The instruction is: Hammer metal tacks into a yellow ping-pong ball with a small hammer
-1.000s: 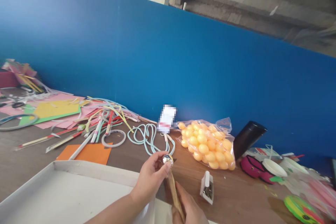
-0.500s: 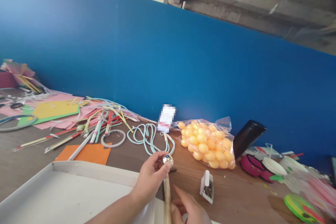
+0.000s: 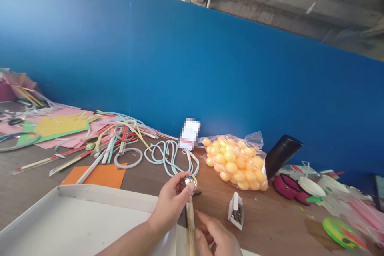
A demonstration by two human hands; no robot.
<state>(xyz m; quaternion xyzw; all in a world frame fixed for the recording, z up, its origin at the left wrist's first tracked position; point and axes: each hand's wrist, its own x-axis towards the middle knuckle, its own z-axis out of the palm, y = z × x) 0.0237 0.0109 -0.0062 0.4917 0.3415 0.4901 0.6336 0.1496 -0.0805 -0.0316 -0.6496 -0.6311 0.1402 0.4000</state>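
Note:
My left hand [image 3: 171,200] pinches a shiny silver ball [image 3: 190,183] between thumb and fingers. The ball sits at the upper end of a light wooden stick [image 3: 191,228]; whether the two are joined I cannot tell. My right hand [image 3: 217,234] is just right of the stick, low in the view. Its index finger reaches out and the thumb is apart from it, close to the stick's side. A small dark piece [image 3: 197,193] lies beside the ball. Left of the stick is a shallow white box tray [image 3: 108,194], partly behind my left forearm.
A bag of orange balls [image 3: 237,164], a black bottle [image 3: 283,154] and a small open box of screws or nails [image 3: 236,212] stand to the right. Behind my hands lies a coiled pale-blue cord [image 3: 171,154]. Coloured paper [image 3: 64,124] and strips cover the left. A green tape measure [image 3: 342,232] is far right.
Both hands stay nearly still, with the ball and stick in the same place. The whole view has shifted slightly.

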